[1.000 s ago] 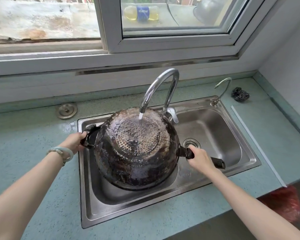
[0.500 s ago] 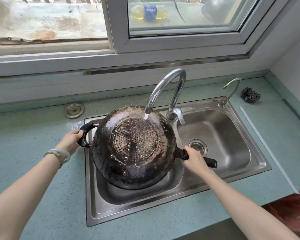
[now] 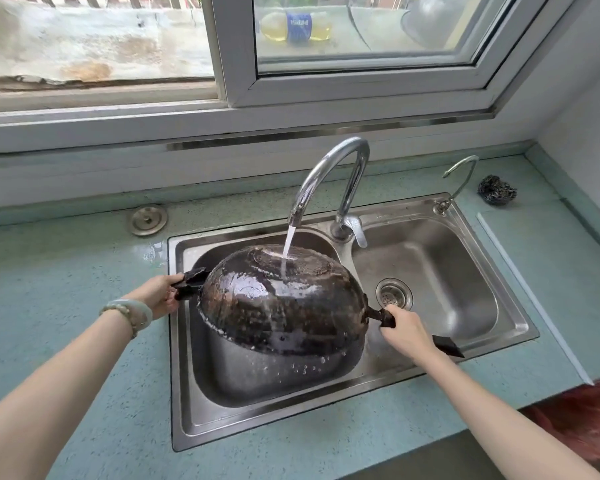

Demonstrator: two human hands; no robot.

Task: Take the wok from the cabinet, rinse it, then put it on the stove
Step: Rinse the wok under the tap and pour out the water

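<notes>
Mid-rinse: our left grip (image 3: 160, 296) and right grip (image 3: 405, 330) clench the handles of the blackened round metal wok (image 3: 281, 306) under the chrome tap (image 3: 329, 168), so next we drain it.

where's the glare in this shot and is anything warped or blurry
Head view: soft daylight, no hard shadows; glare streaks the faucet and the wet underside of the wok. Head view: the wide-angle lens stretches both forearms toward the lower corners. Head view: the bottle behind the window glass looks soft.
</notes>
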